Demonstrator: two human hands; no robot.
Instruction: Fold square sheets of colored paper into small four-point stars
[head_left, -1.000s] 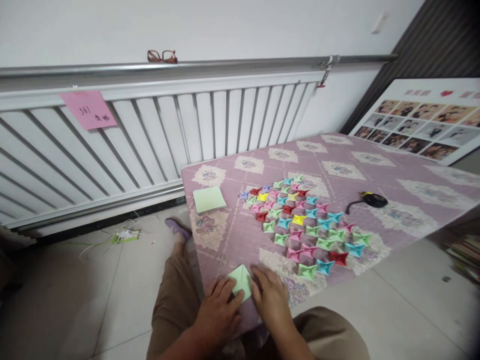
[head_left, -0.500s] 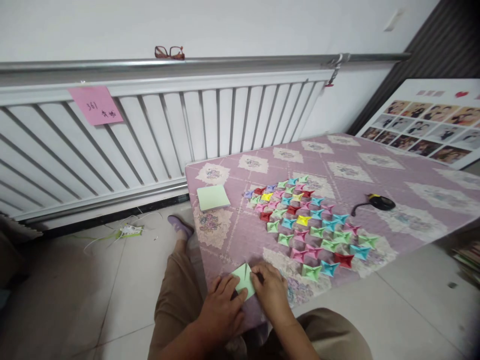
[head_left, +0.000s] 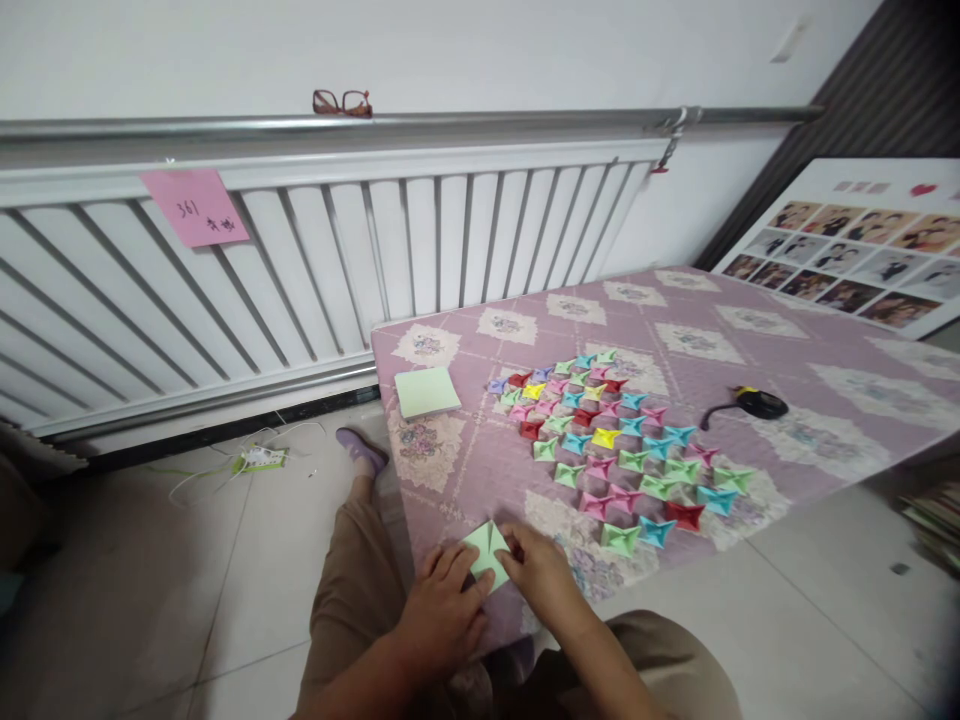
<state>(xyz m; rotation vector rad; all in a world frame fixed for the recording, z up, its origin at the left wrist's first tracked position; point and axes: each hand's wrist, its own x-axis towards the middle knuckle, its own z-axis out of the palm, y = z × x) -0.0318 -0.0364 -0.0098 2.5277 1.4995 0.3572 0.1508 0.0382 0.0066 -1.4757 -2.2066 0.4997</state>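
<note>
Head view: looking down at a pale green paper square (head_left: 489, 557) lying at the near corner of a table (head_left: 476, 465) covered in purple floral cloth. Holding the square down flat from its left and near sides with the left hand (head_left: 446, 600), fingers slightly spread. Pinching its right edge between thumb and fingertips of the right hand (head_left: 538, 572). Turning one corner toward the far side, and showing a narrow dark gap running from that corner toward the middle, between folded flaps.

Filling the middle of the table, beyond and to the right of the hands: many small folded paper shapes (head_left: 604, 438), standing in slanting rows, pointing their corners outward and opening upward in green, pink, blue, red, yellow and purple. Being too small to tell: anything inside their hollows.

Lying near the table's left edge: a stack of pale green paper (head_left: 427, 393). Lying right of the shapes: a black object with a yellow part (head_left: 761, 404) and a dark cord. Running behind: a white radiator (head_left: 442, 240), bearing a pink note (head_left: 196, 208), and, above it, a metal pipe (head_left: 525, 122) supporting brown-framed glasses (head_left: 354, 109).
</note>
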